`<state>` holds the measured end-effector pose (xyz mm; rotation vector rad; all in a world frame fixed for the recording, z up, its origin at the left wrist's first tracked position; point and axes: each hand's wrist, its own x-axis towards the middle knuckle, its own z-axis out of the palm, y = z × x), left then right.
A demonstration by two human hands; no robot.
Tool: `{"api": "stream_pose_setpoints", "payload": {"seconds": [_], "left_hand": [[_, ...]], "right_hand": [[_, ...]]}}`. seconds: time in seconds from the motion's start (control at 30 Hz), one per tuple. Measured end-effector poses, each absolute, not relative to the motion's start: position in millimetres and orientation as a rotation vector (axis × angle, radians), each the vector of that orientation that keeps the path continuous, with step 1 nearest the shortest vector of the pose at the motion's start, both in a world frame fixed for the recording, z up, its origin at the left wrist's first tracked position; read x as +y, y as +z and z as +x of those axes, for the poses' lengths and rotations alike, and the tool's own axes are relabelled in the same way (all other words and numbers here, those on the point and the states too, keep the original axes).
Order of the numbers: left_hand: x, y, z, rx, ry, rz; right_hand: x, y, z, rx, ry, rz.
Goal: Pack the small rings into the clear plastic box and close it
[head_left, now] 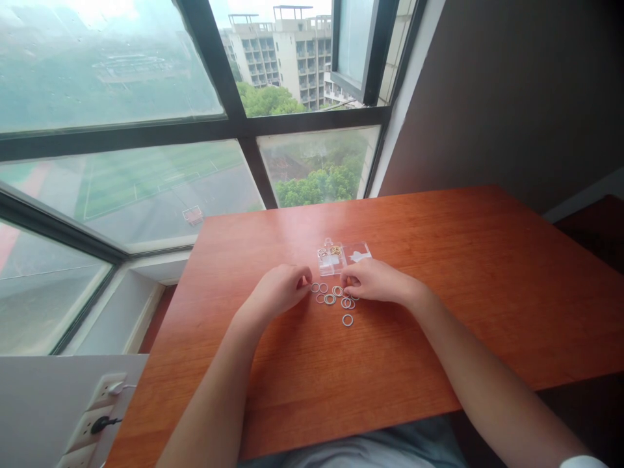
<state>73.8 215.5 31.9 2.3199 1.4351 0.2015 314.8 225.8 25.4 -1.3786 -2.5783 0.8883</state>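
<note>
No text, label, brand, number or sign can be read here.

The tabletop (419, 364) looked like wood or wood veneer, with fine grain showing and a smooth, slightly glossy surface that shone palely toward the window. The loose rings (348, 303) had a smooth, silvery-grey look; whether they were metal or plastic could not be told. The box (324, 272) was clear, shiny plastic, and the yellow rings (335, 249) inside it looked like brass-toned metal. Dark, fairly matt bars made up the window frame (238, 120), around smooth glass (160, 71) that was hazy and spotted. The grey wall (487, 117) looked matt, the sockets (108, 388) smooth white plastic, and the clothing (370, 452) soft, creased cloth.
</note>
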Motion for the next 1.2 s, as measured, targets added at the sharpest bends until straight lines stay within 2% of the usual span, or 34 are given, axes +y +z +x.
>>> {"api": "stream_pose_setpoints", "payload": {"seconds": [1.2], "left_hand": [[213.7,31.5,79.1,1.342,0.204,2.331]], "right_hand": [[227.6,23.4,317.0,-2.652,0.752,-1.42]]}}
